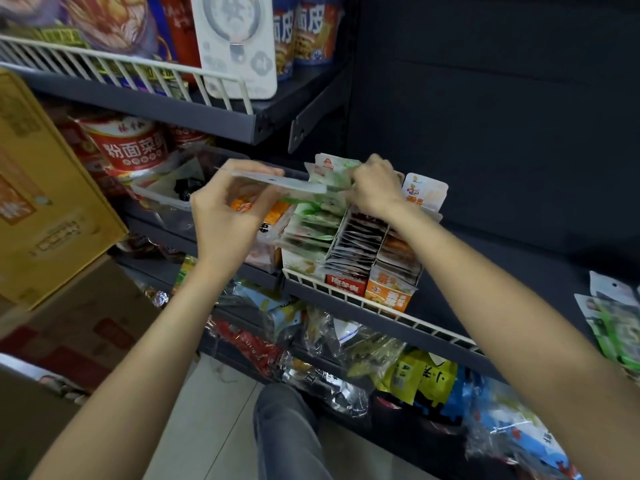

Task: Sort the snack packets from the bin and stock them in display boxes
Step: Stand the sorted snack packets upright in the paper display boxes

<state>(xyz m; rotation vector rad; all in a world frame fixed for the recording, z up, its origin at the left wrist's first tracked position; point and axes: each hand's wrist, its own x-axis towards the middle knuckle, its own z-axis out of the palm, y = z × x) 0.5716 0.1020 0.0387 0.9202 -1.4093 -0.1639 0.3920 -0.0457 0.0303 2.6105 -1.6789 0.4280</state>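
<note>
Pinching flat pkt [277,183], left hand [225,216]; right hand [375,188] grip closed on green pkts [332,174].

left hand [228,206]: grips flat pale packet [277,181] | right hand [375,188]: pinches green packets [332,174] above leftmost display box [304,261] | shelf [381,315]: three boxes side by side

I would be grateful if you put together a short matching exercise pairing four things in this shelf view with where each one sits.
Things:
1. clear plastic bin
2. orange cardboard display box
3. yellow cardboard carton
4. red round noodle tub

Places:
A. far left, leaning beside the shelves
B. on the middle shelf, left of the display boxes
C. rightmost of the three display boxes on the middle shelf
D. behind and left of the bin

Pairs: 1-B, 2-C, 3-A, 4-D
</note>
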